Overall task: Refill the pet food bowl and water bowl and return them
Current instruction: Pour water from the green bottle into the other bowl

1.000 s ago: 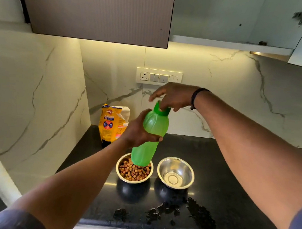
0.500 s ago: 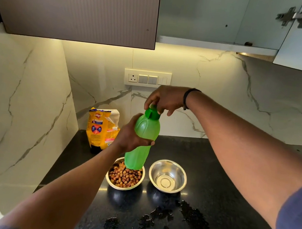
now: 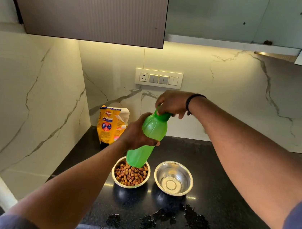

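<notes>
My left hand (image 3: 137, 131) grips the middle of a green plastic bottle (image 3: 148, 142), held tilted above the counter. My right hand (image 3: 172, 102) is closed over the bottle's green cap (image 3: 163, 115). Below the bottle's base sits a steel bowl (image 3: 131, 173) filled with brown kibble. To its right stands a second steel bowl (image 3: 174, 179) with nothing visible in it; both rest on the black countertop (image 3: 223, 179).
A yellow pet food bag (image 3: 111, 125) stands at the back left corner against the marble wall. Spilled water puddles (image 3: 181, 221) lie near the counter's front edge. A switch panel (image 3: 158, 78) is on the wall; upper cabinets (image 3: 94, 8) hang overhead.
My right hand has closed down onto the cap and the bottle has tilted slightly. The bowls and bag have stayed where they were.
</notes>
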